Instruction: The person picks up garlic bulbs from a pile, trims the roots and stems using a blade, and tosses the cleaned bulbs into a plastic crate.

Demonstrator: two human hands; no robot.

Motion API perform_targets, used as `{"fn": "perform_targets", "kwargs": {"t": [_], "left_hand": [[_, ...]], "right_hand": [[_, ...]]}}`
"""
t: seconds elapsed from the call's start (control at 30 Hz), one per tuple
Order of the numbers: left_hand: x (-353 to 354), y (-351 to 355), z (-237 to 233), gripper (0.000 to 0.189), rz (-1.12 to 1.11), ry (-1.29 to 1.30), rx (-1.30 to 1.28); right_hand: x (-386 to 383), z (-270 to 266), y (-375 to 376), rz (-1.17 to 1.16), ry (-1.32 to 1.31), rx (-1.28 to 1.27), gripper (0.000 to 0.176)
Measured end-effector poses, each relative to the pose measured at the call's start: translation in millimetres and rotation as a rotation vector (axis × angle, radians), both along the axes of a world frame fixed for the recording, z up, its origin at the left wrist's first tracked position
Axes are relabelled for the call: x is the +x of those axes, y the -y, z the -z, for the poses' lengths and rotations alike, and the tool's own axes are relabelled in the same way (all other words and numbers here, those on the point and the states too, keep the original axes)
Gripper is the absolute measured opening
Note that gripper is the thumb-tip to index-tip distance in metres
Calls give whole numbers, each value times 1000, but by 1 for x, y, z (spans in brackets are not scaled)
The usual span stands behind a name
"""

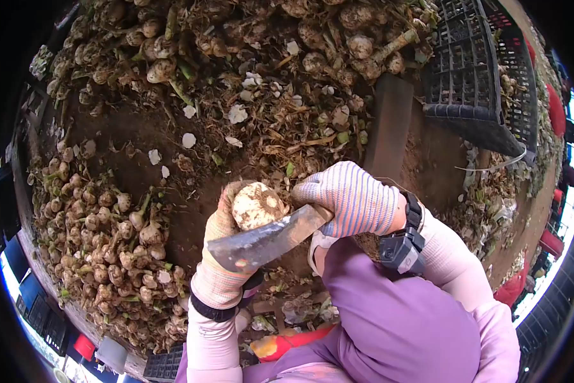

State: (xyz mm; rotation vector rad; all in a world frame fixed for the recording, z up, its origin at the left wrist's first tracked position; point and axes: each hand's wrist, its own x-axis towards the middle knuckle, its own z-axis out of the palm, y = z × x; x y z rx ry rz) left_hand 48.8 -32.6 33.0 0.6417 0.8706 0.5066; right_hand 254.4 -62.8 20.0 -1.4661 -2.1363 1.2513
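My left hand (220, 223), in a pale knitted glove, is closed around a round pale bulb (257, 204) with a bumpy, soil-flecked skin and a round scar on its upper side. In my right hand (356, 199), gloved in striped knit, is the handle of a broad-bladed knife (268, 241). The blade points left, lying just below the bulb and overlapping my left glove in this view. Below both hands, a purple cloth (395, 300) covers my lap and leg.
Many small soil-covered bulbs (108, 242) are heaped at left, and stalked bulbs (162, 51) are piled ahead. Dry trimmings and pale slices (237, 113) litter the ground between. A black plastic crate (462, 70) stands at upper right beside a dark plank (389, 127).
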Motion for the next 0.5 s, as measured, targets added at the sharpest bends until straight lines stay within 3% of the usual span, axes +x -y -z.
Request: {"fn": "perform_targets", "kwargs": {"t": [0.07, 0.1, 0.17, 0.2, 0.23, 0.3, 0.33, 0.43, 0.5], "left_hand": [[-9, -4, 13, 29, -64, 432, -528], [-10, 1, 12, 29, -65, 433, -531], [-4, 12, -3, 33, 243, -138, 68], [4, 10, -17, 50, 262, -61, 120], [-1, 11, -17, 50, 265, -58, 117], [-15, 13, -19, 69, 442, 161, -83], [-16, 16, -20, 69, 436, 159, -88], [-6, 10, -24, 84, 57, 98, 98], [-3, -8, -30, 72, 184, -290, 148]], "right_hand": [[0, 8, 3, -16, -6, 40, 36], [1, 12, 3, -16, -5, 37, 36], [4, 20, 5, -6, -52, 90, 34], [5, 26, 6, 16, -98, 147, 28], [9, 36, 8, 19, -95, 143, 28], [22, 57, 12, 192, 29, -156, 22], [27, 56, 19, 262, -8, -123, 20], [25, 29, 19, 398, -170, -152, 17], [21, 16, 13, 326, -227, -61, 21]]}}
